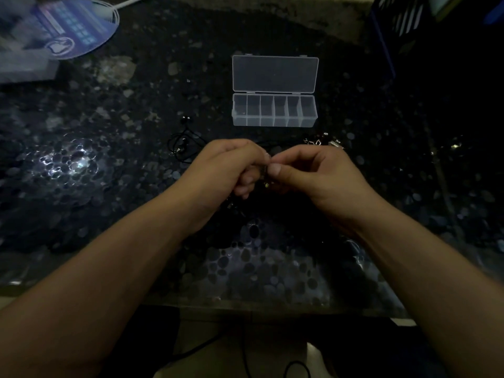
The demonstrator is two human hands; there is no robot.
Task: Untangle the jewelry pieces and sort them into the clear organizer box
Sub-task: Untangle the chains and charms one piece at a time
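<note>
A: Far left first?

B: Blue round hand fan (72, 28) in the top left corner, blurred, with its white handle running up and right. Blurry pale slab (26, 68) just below it, can't tell what it is. All on a dark speckled stone table (109, 110).

A: Next?

B: Black cord necklace (183, 145) lying loose on the table, left of the hands and well apart from the box. It has dark beads at its top end and a small metal bit on the loop.

A: Left hand?

B: Left hand (229, 167), centre frame, fingers curled in and pinching a small jewelry piece (264, 171) at the tips. It's too dark and small to name the piece.

A: Box?

B: Clear organizer box (274, 110) beyond the hands, long axis running left-right. The lid is open and lies flat behind it, hinge on the far side. Six compartments sit in a row, and nothing readable shows in any of them.

A: Right hand?

B: Right hand (308, 173), thumb and fingers pinching the same jewelry piece from the other side. The fingertips of both hands nearly meet.

A: Anything under them?

B: Dark tangle hanging or lying below the hands, can't tell which.

A: Further right?

B: Small heap of metal jewelry (323, 141) on the table, just beyond the right hand and near the box's front right corner. Dark blue crate (401, 25) in the top right.
</note>
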